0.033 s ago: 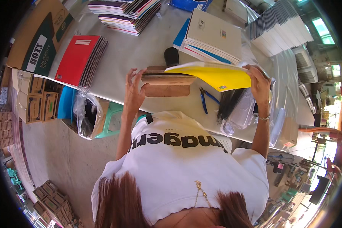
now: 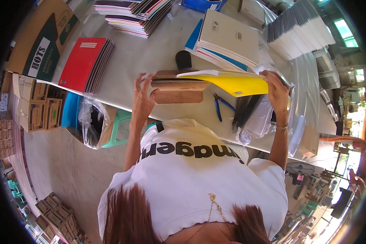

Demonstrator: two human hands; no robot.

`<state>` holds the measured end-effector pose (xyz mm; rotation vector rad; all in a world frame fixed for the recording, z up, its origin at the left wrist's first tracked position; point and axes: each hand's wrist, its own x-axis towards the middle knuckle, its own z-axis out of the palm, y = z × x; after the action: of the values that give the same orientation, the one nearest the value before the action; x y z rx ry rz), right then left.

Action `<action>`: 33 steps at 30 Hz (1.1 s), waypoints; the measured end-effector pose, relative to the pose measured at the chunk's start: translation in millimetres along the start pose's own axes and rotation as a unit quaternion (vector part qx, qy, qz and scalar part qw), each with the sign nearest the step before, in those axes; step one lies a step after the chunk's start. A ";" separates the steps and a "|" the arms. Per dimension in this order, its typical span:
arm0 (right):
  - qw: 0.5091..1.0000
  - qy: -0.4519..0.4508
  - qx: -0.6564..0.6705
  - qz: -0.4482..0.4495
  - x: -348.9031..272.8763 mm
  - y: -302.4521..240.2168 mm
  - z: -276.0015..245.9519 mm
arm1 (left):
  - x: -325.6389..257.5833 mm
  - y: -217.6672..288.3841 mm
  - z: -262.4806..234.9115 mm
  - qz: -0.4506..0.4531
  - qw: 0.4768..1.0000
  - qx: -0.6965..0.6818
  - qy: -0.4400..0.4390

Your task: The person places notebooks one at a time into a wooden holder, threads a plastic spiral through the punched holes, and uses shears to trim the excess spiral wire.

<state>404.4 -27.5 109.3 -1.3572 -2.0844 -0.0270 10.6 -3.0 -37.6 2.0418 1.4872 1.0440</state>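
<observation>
While I lean over the table [image 2: 150,53], my left hand [image 2: 141,94] is up at the left end of a brown wooden block [image 2: 179,86], fingers spread and curled loosely against its edge, touching it rather than clamped round it. My right hand [image 2: 277,90] is closed on the right end of a yellow-covered notebook [image 2: 236,82], thumb side under and fingers over its edge. That notebook lies across the top of the wooden block, its pale pages showing along the upper edge. A bracelet [image 2: 279,127] sits on my right wrist.

Just below the notebook, on the table, lie blue-handled pliers [image 2: 220,106], and beside them a bundle of black spiral bindings [image 2: 245,110] resting on clear plastic bags [image 2: 258,122]. Beyond the block stands a small black cylinder [image 2: 183,59]. Further out sits a stack of spiral notebooks with a pale cover on top [image 2: 227,38], a red-covered stack [image 2: 85,65] to the left, and a pile of mixed-colour notebooks [image 2: 136,14] at the far edge. A large cardboard box [image 2: 42,38] lies at the table's left end, with a clear bag [image 2: 92,124] and a green plastic stool [image 2: 120,124] below the table's near edge.
</observation>
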 end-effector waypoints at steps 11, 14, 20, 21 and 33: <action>0.993 -0.072 -0.026 -0.090 48.8 -43.5 54.9 | 7.7 -8.4 1.5 -0.046 0.978 -0.195 0.059; 0.993 -0.074 -0.007 -0.093 50.3 -63.0 99.2 | 7.5 -18.0 6.2 -0.043 0.958 -0.271 0.082; 0.955 0.173 0.121 0.208 -33.6 -43.4 141.9 | 16.1 -13.4 14.5 -0.062 0.946 -0.319 0.023; 0.942 0.131 0.192 0.244 -54.4 -44.8 158.4 | 11.7 -21.2 21.9 -0.062 0.946 -0.318 0.033; 0.731 0.128 -0.200 0.639 -189.9 23.6 126.6 | 61.8 -110.2 6.3 -0.062 0.954 -0.283 -0.071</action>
<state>410.0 -126.9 -97.4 -2.5957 -0.5665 -0.0736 -44.3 93.7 -97.8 1.5603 1.0657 1.0897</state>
